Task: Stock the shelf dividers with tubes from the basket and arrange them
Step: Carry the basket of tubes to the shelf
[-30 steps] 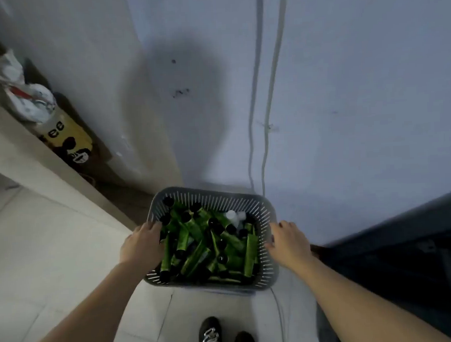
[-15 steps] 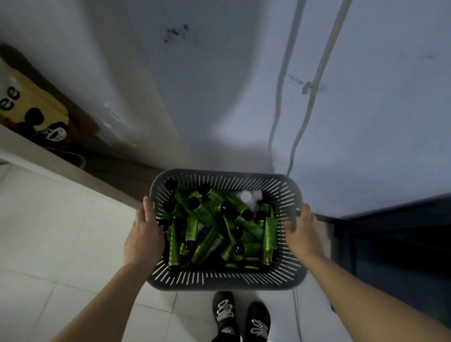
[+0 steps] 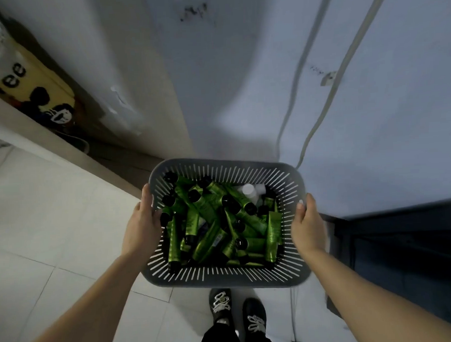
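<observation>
Basket (image 3: 225, 282) carried level; green tubes (image 3: 211, 224) heaped loose inside it. Left hand (image 3: 141, 227) grips its left wall and right hand (image 3: 307, 226) its right wall, thumbs along the rim, other fingers hidden. Keep both grips even, no tilt, so nothing spills.

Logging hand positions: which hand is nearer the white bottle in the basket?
Right. The right hand holds the basket rim near the white bottle; the left hand holds the opposite rim, across the green tubes.
</observation>
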The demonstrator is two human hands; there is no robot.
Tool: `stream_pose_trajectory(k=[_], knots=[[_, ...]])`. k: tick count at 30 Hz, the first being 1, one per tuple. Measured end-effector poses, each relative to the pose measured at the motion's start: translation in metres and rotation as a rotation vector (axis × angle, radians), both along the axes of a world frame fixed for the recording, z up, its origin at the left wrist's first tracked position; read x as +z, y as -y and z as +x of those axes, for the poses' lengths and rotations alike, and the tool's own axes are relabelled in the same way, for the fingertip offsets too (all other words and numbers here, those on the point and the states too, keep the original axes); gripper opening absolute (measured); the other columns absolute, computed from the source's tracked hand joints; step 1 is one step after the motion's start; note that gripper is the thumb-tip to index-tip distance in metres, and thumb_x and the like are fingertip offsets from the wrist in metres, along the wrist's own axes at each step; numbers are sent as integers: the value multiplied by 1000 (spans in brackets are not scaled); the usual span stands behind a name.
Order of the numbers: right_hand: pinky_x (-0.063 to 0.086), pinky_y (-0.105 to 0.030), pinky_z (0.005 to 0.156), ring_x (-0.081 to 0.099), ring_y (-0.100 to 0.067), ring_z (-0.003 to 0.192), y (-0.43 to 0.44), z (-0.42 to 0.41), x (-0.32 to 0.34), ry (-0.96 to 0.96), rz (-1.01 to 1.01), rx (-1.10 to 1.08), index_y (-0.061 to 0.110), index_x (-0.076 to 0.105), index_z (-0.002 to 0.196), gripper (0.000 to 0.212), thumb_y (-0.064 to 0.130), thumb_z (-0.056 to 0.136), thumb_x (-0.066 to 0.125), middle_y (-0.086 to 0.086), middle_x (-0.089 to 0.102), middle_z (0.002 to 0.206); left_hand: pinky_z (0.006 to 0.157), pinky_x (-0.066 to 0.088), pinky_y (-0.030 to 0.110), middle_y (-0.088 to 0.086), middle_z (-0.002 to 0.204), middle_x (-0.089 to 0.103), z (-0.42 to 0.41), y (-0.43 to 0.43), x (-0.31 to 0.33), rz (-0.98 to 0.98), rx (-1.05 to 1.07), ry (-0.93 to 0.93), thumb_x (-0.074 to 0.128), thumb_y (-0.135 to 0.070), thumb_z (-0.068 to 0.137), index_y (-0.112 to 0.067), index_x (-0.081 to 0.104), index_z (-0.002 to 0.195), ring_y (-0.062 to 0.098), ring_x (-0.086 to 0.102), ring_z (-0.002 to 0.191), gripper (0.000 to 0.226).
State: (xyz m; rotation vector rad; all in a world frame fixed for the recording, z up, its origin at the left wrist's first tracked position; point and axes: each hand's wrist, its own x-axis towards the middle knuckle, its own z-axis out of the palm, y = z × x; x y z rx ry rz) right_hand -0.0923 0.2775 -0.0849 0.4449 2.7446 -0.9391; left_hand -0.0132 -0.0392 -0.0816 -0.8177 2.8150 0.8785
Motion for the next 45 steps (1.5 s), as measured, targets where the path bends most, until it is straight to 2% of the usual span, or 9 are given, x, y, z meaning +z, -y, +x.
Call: stream_pose_trajectory(k=[3,8,13,17,22,28,35,39,45], knots=[[36,-32,66,57,-27,83,1,0,11,-2,30,48,16,36,141,40,28,104,29,-9,64,105,65,40,38,13,89,57,14,1,5,23,25,-17,45,-13,97,-24,18,148,29,53,74,59],[44,-39,81,57,-34,111,6,11,38,54,26,164,19,31,145,44,33,103,27,-12,60,125,67,38,36,9,89,56,62,-9,25,39,169,-31,46,-15,97,-22,20,147,26,49,74,58],[44,-42,90,52,-36,120,18,25,68,68,38,338,20,28,148,46,33,103,27,-13,55,134,66,39,35,5,86,56,130,-30,49,94,366,-51,48,-19,97,-26,19,148,22,53,74,59],[40,-38,82,54,-36,116,37,45,86,41,37,491,20,33,146,44,31,104,29,-13,55,133,63,41,33,2,81,60,192,-51,65,122,553,-107,51,-17,95,-28,23,146,19,57,73,59],[37,-39,97,49,-34,123,68,85,108,12,22,722,14,36,145,45,27,102,36,-16,54,135,60,48,37,0,69,63,280,-84,81,118,781,-176,57,-18,93,-31,26,143,15,60,65,60],[42,-41,82,58,-42,104,105,153,106,15,-4,1057,22,44,137,38,28,100,39,-23,63,117,58,45,39,4,66,56,391,-137,91,41,1099,-199,59,-17,91,-26,28,142,18,55,63,60],[45,-42,84,60,-33,99,144,274,111,37,-62,1444,22,44,133,34,29,101,37,-12,64,112,53,41,29,2,65,55,519,-218,100,5,1472,-185,58,-18,92,-25,25,147,15,55,61,65],[41,-35,69,50,-12,65,154,356,116,48,-61,1644,24,44,131,31,32,102,34,6,56,76,53,43,31,4,63,57,587,-269,108,-30,1672,-205,57,-16,92,-22,27,147,17,56,58,63],[41,-34,63,55,-21,70,151,480,119,40,-85,1894,24,45,128,30,32,102,32,0,61,85,59,44,37,9,69,61,677,-345,115,-74,1925,-215,58,-15,92,-18,29,146,21,57,63,61]])
